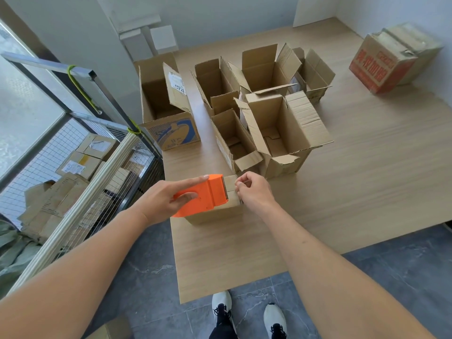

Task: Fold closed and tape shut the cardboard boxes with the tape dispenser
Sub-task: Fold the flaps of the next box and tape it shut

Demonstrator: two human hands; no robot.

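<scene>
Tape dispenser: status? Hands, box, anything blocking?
Left hand grips orange tape dispenser on the small closed box. Right hand pinches at the box's right edge. Open boxes wait behind; nothing blocking.

A small closed box (215,211) sits near the front of the table (342,192), with the tape dispenser (203,194) on its top. Behind it stand several open boxes (276,128); a further closed box (389,59) lies far right, a wire cart (80,172) left of the table.
</scene>
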